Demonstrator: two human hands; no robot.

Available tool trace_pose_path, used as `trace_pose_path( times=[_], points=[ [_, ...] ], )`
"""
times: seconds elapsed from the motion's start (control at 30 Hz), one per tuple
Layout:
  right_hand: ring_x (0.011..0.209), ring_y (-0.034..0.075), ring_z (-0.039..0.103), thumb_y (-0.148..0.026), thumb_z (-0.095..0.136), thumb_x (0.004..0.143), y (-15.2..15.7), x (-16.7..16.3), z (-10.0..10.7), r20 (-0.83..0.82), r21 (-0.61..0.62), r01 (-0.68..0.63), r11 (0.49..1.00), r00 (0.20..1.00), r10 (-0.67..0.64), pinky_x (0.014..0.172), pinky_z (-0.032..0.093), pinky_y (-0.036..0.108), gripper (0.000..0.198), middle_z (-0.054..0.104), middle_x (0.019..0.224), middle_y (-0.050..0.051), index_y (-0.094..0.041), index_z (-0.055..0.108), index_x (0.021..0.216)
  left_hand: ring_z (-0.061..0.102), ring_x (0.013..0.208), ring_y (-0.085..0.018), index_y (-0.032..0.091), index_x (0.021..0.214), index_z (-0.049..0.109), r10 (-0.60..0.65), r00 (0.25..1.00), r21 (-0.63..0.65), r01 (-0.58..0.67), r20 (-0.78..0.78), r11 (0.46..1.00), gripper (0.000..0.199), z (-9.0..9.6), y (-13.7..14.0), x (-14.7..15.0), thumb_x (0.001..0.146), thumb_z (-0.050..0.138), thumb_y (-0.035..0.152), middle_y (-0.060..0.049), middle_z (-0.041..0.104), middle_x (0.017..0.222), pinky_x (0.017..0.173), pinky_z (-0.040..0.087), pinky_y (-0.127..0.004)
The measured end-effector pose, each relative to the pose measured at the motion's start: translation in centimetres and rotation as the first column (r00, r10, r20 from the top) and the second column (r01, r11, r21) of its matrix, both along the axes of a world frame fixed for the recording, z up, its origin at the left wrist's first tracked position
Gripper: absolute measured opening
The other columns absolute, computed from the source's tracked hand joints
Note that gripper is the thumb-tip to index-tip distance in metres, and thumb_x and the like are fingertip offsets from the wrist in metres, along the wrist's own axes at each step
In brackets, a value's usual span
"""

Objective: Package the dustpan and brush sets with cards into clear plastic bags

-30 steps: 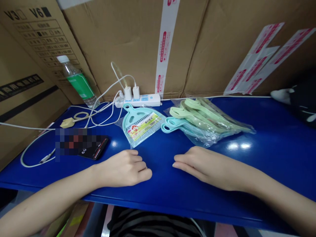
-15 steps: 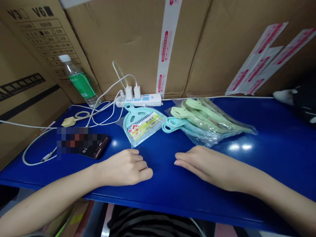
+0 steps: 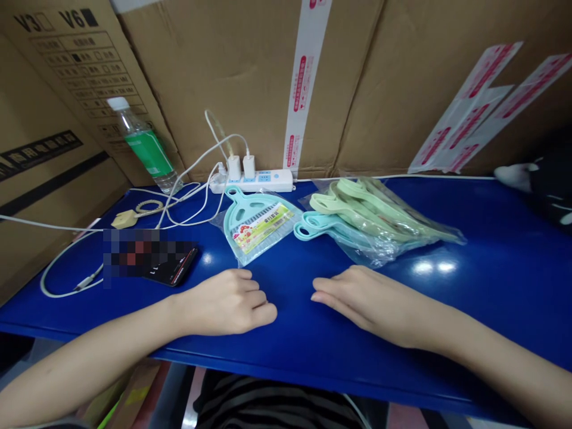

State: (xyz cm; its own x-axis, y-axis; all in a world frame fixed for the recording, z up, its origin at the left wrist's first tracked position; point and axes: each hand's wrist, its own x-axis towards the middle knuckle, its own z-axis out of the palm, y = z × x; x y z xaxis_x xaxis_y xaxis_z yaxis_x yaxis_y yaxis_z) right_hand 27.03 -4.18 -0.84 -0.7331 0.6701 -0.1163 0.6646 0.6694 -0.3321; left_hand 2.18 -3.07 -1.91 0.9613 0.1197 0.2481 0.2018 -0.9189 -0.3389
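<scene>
My left hand (image 3: 227, 302) rests on the blue table as a loose fist, with nothing showing in it. Facing it, my right hand (image 3: 366, 301) lies with fingers curled and thumb pressed against them, also without any object visible. Beyond my left hand lies a small light-blue dustpan (image 3: 233, 217) in a clear bag, its printed label (image 3: 263, 227) facing up. Past my right hand is a pile of bagged dustpans: light-green dustpans (image 3: 328, 203) on top, light-blue dustpans (image 3: 315, 226) underneath. Neither hand touches them.
A power strip (image 3: 279, 180) with plugged-in chargers and looping white cables sits at the back. A green-labelled bottle (image 3: 149, 154) stands at the back left, a black phone (image 3: 172, 271) nearer. Cardboard boxes (image 3: 241, 77) wall the far side. Dark fabric (image 3: 554, 173) is at right.
My right hand has shifted very slightly left. My left hand and the dustpans stay in place.
</scene>
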Motion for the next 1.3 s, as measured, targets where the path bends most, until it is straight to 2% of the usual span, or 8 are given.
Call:
trace_pose_path(
  times=[0.23, 0.33, 0.47, 0.53, 0.6, 0.7, 0.83, 1.3],
  points=[
    [0.051, 0.014, 0.053, -0.033, 0.031, 0.102, 0.0, 0.1, 0.0, -0.019, 0.019, -0.017, 1.000, 1.000, 0.017, 0.052, 0.031, 0.027, 0.040, 0.057, 0.058, -0.001, -0.021, 0.047, 0.068, 0.043, 0.048, -0.012, 0.019, 0.068, 0.049, 0.013, 1.000, 0.008, -0.013, -0.010, 1.000, 0.031, 0.1, -0.1, 0.0, 0.094, 0.038, 0.007, 0.004, 0.050, 0.053, 0.051, 0.033, -0.028],
    [0.050, 0.014, 0.049, -0.032, 0.027, 0.102, -0.1, 0.0, 0.1, -0.112, 0.227, -0.038, 0.973, 0.992, 0.065, 0.052, 0.033, 0.028, 0.043, 0.055, 0.058, 0.000, -0.021, 0.051, 0.068, 0.043, 0.048, -0.012, 0.019, 0.068, 0.049, 0.008, 1.000, 0.008, -0.008, -0.013, 1.000, 0.031, 0.1, -0.1, 0.0, 0.094, 0.038, 0.007, 0.004, 0.050, 0.053, 0.050, 0.033, -0.028],
    [0.079, 0.021, 0.060, -0.024, 0.036, 0.098, -0.1, 0.2, 0.7, -0.209, 0.638, 0.078, 0.766, 0.975, 0.074, 0.072, 0.043, 0.035, 0.032, 0.065, 0.077, 0.007, -0.022, 0.063, 0.080, 0.044, 0.048, -0.012, 0.019, 0.069, 0.051, 0.004, 1.000, -0.001, -0.004, -0.009, 1.000, 0.031, 0.0, -0.1, 0.0, 0.095, 0.039, 0.008, 0.004, 0.051, 0.054, 0.051, 0.034, -0.028],
    [0.105, 0.030, 0.058, -0.025, 0.046, 0.093, 0.3, 0.8, 1.1, -0.242, 0.735, 0.224, 0.640, 0.968, -0.060, 0.088, 0.042, 0.046, 0.020, 0.068, 0.099, 0.010, -0.025, 0.066, 0.097, 0.045, 0.048, -0.012, 0.018, 0.069, 0.051, 0.004, 1.000, -0.002, -0.004, -0.012, 1.000, 0.029, 0.0, -0.1, 0.0, 0.094, 0.040, 0.008, 0.004, 0.052, 0.054, 0.051, 0.033, -0.028],
    [0.125, 0.040, 0.045, -0.033, 0.054, 0.089, 1.0, 1.5, 1.1, -0.257, 0.760, 0.333, 0.559, 0.943, -0.213, 0.098, 0.035, 0.058, 0.032, 0.061, 0.123, 0.014, -0.025, 0.060, 0.120, 0.045, 0.048, -0.012, 0.018, 0.068, 0.050, 0.003, 1.000, -0.001, -0.003, -0.013, 1.000, 0.029, 0.0, -0.1, 0.0, 0.093, 0.041, 0.007, 0.004, 0.051, 0.054, 0.050, 0.033, -0.028],
    [0.130, 0.046, 0.038, -0.046, 0.057, 0.085, 2.3, 2.6, 0.4, -0.180, 0.726, 0.356, 0.588, 0.924, -0.338, 0.100, 0.031, 0.066, 0.064, 0.047, 0.142, 0.019, -0.020, 0.042, 0.141, 0.043, 0.047, -0.012, 0.018, 0.066, 0.049, 0.000, 1.000, 0.002, 0.000, -0.001, 1.000, 0.030, 0.2, -0.1, 0.0, 0.093, 0.041, 0.007, 0.004, 0.050, 0.053, 0.050, 0.031, -0.028],
    [0.129, 0.044, 0.042, -0.043, 0.059, 0.083, 3.5, 3.2, -0.9, -0.141, 0.667, 0.360, 0.652, 0.921, -0.364, 0.100, 0.039, 0.057, 0.071, 0.038, 0.147, 0.025, -0.013, 0.037, 0.144, 0.044, 0.047, -0.012, 0.018, 0.066, 0.049, 0.004, 1.000, 0.004, -0.004, -0.002, 1.000, 0.031, 0.2, -0.1, 0.0, 0.094, 0.039, 0.006, 0.004, 0.050, 0.053, 0.050, 0.032, -0.028],
    [0.120, 0.039, 0.048, -0.031, 0.053, 0.086, 4.5, 3.0, -2.1, -0.230, 0.722, 0.436, 0.538, 0.884, -0.408, 0.094, 0.044, 0.055, 0.053, 0.049, 0.137, 0.020, -0.017, 0.047, 0.137, 0.041, 0.046, -0.013, 0.018, 0.066, 0.049, 0.005, 1.000, 0.005, -0.006, 0.004, 1.000, 0.035, 0.2, -0.1, 0.1, 0.095, 0.033, 0.006, 0.003, 0.049, 0.052, 0.050, 0.030, -0.028]
  ],
)
